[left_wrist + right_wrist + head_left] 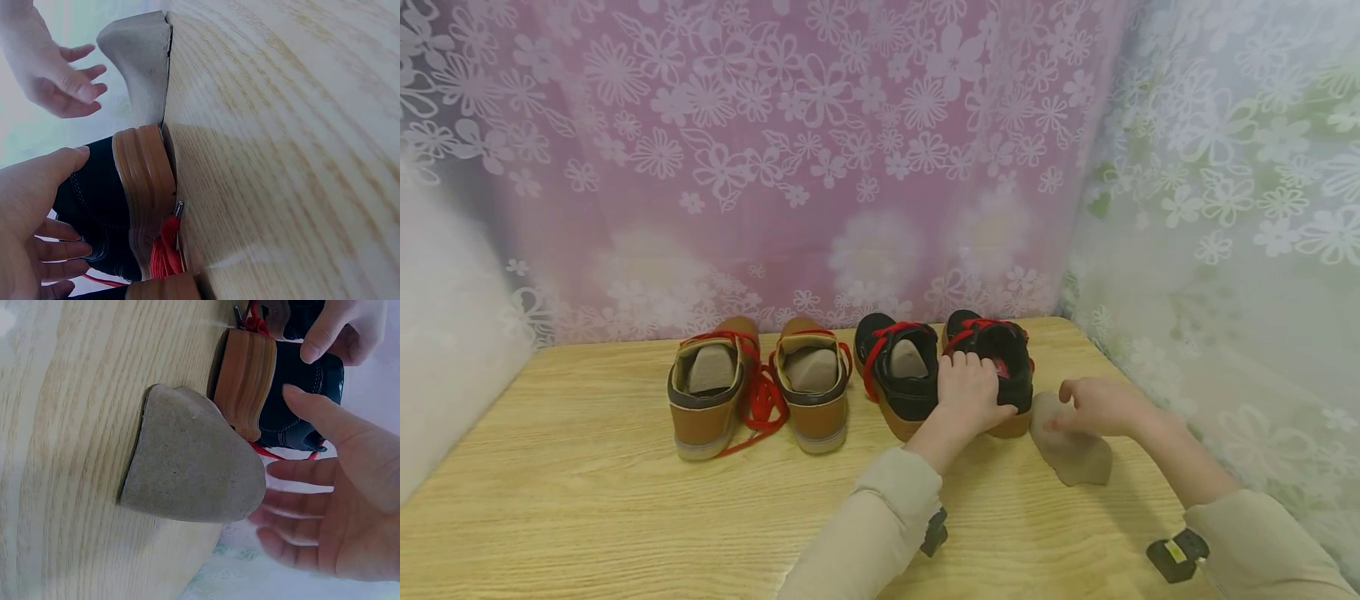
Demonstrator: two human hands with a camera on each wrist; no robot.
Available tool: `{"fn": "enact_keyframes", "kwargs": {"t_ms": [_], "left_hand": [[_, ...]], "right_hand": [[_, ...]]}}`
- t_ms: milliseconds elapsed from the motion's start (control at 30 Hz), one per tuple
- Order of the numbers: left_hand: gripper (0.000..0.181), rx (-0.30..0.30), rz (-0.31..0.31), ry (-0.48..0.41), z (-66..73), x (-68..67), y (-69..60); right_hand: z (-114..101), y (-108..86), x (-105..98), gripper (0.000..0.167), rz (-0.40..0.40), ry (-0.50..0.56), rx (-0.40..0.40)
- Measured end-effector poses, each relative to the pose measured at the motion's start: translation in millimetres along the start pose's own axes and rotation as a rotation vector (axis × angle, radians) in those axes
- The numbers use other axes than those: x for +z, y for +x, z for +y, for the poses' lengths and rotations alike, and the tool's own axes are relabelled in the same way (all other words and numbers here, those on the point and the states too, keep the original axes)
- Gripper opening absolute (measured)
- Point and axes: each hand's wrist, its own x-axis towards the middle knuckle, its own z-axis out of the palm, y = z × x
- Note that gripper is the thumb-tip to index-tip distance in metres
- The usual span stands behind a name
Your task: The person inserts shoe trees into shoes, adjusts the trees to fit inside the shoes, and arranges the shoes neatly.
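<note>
A black shoe [1017, 385] with red laces and a tan sole stands at the right end of the row, heel toward me. My left hand [967, 390] holds it at the heel, with the thumb [69, 164] on one side and the fingers on the other. A grey-brown moulded shoe insert [1078, 454] stands on the table to the right of this shoe. Over it hovers my right hand [1097, 407], its fingers spread and loosely bent. In the right wrist view, the fingertips lie close by the insert [194, 462]; whether they touch it I cannot tell.
Another black shoe [910, 400] stands left of the held one, an insert [907, 360] inside. Farther left are two brown shoes [703, 421] with inserts and loose red laces [763, 400]. A pink flowered curtain [820, 167] hangs behind the wooden table [587, 500]; a pale curtain [1232, 250] hangs right.
</note>
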Motion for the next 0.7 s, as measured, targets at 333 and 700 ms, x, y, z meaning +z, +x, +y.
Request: {"fn": "enact_keyframes", "kwargs": {"t_ms": [333,700], "left_hand": [[0.07,0.008,-0.008,0.013,0.1,-0.9,-0.1],[0.07,0.015,-0.02,0.025,-1.5,-2.3,0.8]], "right_hand": [[-4,-3.0,12,0.069,-0.063,-0.04,0.072],[-5,-9.2,30,0.084,-0.003,-0.07,0.118]]}}
